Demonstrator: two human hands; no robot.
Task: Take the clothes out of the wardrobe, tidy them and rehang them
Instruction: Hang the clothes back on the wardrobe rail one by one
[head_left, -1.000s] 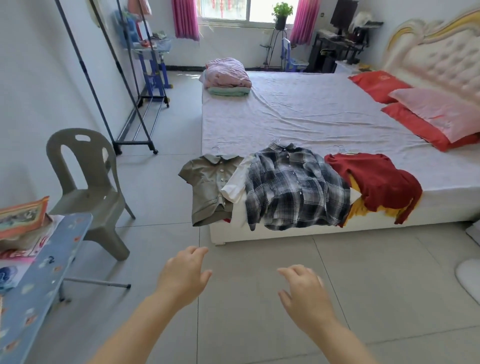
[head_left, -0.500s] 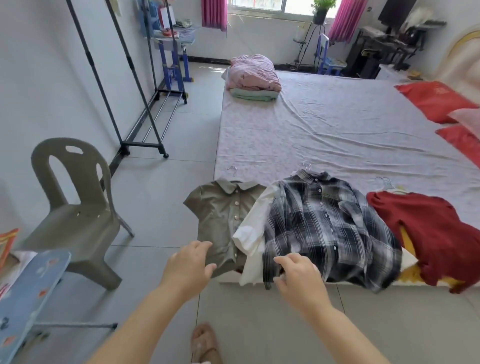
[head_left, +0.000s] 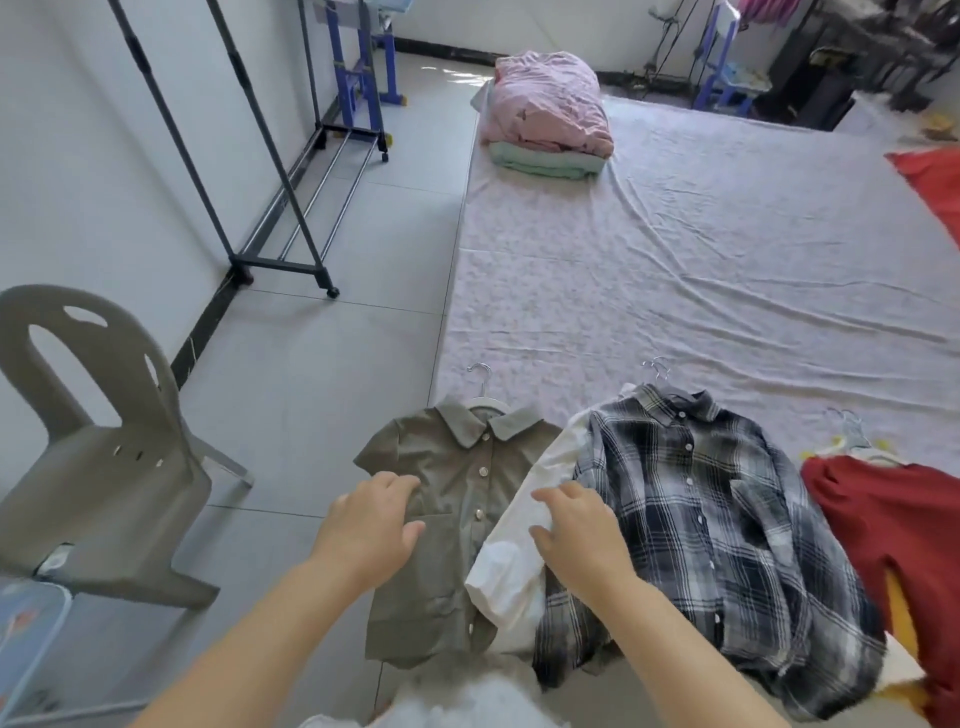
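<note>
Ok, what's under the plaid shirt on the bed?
A white garment lies under the plaid shirt; one sleeve sticks out at its left edge. A metal hanger hook shows above the collar. How far the white garment runs underneath is covered.

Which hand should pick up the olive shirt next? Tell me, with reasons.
Left, probably. The left hand is over the olive shirt, fingers relaxed; the right hand is over the white sleeve beside the plaid shirt.
</note>
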